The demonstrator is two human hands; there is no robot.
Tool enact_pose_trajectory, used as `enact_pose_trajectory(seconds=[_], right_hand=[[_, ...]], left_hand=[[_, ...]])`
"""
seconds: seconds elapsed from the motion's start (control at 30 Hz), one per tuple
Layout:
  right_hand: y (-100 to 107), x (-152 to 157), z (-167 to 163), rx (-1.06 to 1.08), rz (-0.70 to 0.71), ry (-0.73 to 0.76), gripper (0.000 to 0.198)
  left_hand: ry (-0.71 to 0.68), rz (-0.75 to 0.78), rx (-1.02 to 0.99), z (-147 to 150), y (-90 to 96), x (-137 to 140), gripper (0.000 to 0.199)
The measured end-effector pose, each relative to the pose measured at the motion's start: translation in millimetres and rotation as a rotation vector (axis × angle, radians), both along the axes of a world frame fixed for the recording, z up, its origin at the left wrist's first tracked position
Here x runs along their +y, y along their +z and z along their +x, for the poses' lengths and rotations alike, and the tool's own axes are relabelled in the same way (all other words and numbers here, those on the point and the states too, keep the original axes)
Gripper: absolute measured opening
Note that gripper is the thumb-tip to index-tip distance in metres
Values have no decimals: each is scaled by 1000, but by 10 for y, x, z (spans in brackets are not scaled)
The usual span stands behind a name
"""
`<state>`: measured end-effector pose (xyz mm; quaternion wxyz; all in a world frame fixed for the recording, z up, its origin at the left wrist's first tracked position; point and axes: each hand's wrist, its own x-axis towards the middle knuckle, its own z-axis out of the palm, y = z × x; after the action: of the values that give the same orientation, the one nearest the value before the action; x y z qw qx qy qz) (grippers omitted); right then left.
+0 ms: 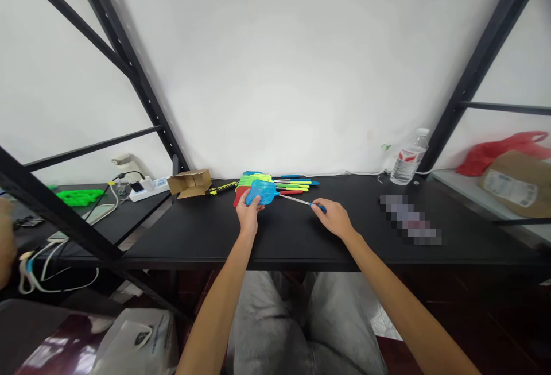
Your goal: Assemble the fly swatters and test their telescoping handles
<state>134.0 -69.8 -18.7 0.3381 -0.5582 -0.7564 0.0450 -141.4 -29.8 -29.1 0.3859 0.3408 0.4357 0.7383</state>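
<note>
A blue fly swatter (267, 190) with a thin metal rod is held level above the black table between both hands. My left hand (248, 209) grips the edge of its perforated head, thumb on top. Closed around the blue handle at the other end is my right hand (333, 216). Behind it lies a pile of more swatters: a yellow-green head (255, 179), part of a red head (239, 196), and several blue, yellow and red handles (298, 184) pointing right. The held swatter partly covers the pile.
An open cardboard box (190, 184) and a black-and-yellow item (222, 188) sit left of the pile. At right stand a water bottle (408, 159) and a blurred-out object (411, 221). Black rack posts (142, 91) rise at both ends, and a white wall backs the table.
</note>
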Motion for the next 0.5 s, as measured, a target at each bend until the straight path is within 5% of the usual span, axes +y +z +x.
enact_pose_trajectory(seconds=[0.5], right_hand=[[-13, 17, 2, -2, 5, 3, 30]], left_hand=[[-5, 4, -7, -3, 6, 0, 68]])
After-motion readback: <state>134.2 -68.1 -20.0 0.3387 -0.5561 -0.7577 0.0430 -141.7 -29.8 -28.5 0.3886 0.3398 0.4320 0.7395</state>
